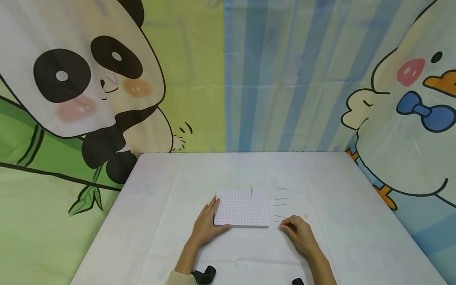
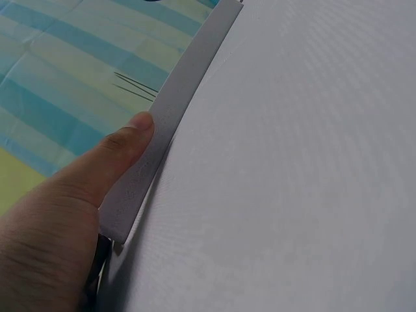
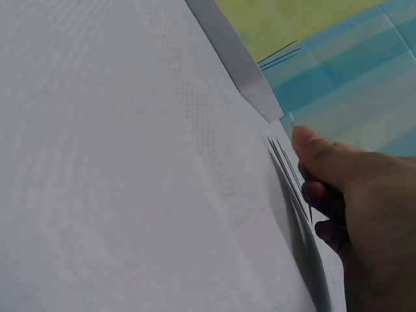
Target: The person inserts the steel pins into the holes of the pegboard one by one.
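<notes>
White table (image 1: 171,178): left hand (image 1: 208,221) spread against board (image 1: 235,209); right hand (image 1: 299,235), apart from it, pinching needle (image 3: 291,119), presumably light, stiff, slippery, best held mid-shaft; other needles (image 1: 280,198) beyond that hand.

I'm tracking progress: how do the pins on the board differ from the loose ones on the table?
The standing pins rise from the board; the loose pins lie flat on the table. The standing pins cluster tightly, while the loose pins are spread along the board's right side. Both look thin and dark.
</notes>
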Available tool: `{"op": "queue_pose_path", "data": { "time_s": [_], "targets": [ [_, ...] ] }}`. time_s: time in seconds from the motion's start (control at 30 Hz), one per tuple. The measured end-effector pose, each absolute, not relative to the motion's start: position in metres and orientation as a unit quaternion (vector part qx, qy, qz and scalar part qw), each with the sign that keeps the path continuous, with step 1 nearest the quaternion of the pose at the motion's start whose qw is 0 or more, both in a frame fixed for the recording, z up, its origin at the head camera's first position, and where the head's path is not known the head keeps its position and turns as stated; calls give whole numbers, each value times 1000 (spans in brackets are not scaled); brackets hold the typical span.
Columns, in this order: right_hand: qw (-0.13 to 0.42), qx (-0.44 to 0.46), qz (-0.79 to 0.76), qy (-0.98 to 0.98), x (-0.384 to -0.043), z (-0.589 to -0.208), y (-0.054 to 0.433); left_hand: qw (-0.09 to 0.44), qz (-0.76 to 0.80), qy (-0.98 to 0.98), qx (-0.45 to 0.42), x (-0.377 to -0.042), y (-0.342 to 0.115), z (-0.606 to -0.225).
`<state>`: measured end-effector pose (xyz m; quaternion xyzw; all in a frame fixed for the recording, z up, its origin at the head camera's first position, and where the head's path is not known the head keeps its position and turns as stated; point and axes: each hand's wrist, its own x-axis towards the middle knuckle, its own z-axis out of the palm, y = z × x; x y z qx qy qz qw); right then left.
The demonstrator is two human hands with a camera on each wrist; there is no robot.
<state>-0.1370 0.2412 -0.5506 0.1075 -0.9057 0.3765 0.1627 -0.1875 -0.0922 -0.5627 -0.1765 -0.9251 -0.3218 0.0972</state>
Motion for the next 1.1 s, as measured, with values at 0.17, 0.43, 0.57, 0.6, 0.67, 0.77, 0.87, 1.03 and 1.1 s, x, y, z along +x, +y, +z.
{"op": "queue_pose_path", "data": {
  "time_s": [0.17,0.43,0.57,0.6,0.67,0.77,0.87,1.03,1.1],
  "targets": [
    [225,116,394,-884,-146,-542,230,99,-319,-926,-174,-187,-92,-563],
    [277,149,438,-842,-177,-526,195,96,-318,-926,-179,-186,-92,-561],
    [294,164,455,-825,-195,-526,177,102,-313,-927,-179,-185,-92,-561],
    [297,162,457,-823,-200,-527,173,103,-311,-928,-179,-185,-92,-560],
    [301,156,458,-822,-208,-532,167,102,-310,-928,-178,-185,-92,-560],
    [308,147,453,-824,-216,-537,158,100,-310,-929,-175,-184,-91,-560],
    [315,141,439,-829,-222,-539,152,99,-313,-928,-175,-184,-91,-560],
    [324,139,419,-837,-226,-539,148,101,-310,-929,-175,-184,-91,-560],
    [322,138,415,-840,-227,-539,147,104,-311,-929,-172,-184,-91,-560]
  ]
}}
